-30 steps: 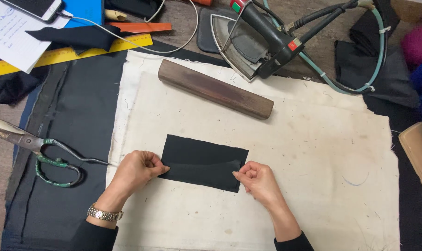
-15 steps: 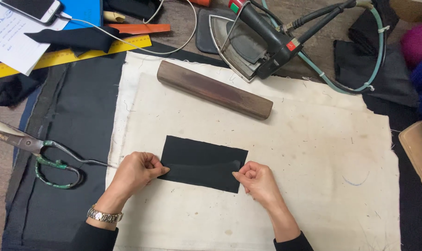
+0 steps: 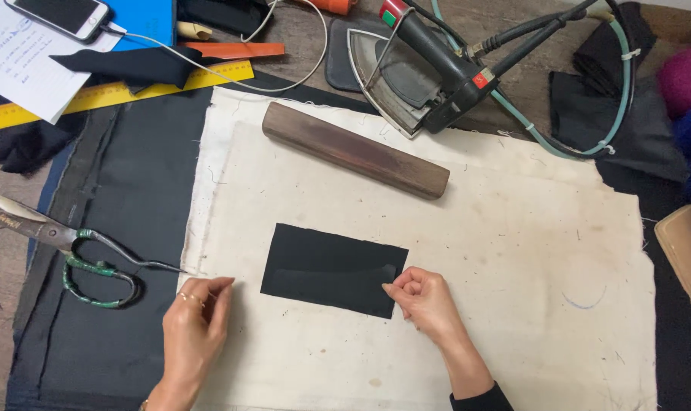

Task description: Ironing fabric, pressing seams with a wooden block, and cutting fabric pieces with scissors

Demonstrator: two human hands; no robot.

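Note:
A small black fabric rectangle [image 3: 330, 268] lies flat on a cream pressing cloth [image 3: 513, 251]. My right hand [image 3: 424, 298] rests at the rectangle's right end, fingers curled, fingertips pinching or touching its edge. My left hand [image 3: 197, 321] is off the fabric, to its lower left, fingers loosely together and holding nothing. It lies over the cream cloth's left edge.
A dark wooden block [image 3: 355, 149] lies above the fabric. An iron [image 3: 421, 72] with its cord rests at the top. Green-handled scissors [image 3: 64, 243] lie left on dark cloth [image 3: 125, 198]. A yellow ruler [image 3: 117, 93], a phone [image 3: 60, 15], paper and dark scraps sit along the top.
My left hand has let go of the black fabric's left end and drawn back to the lower left. The right hand stays at the right end.

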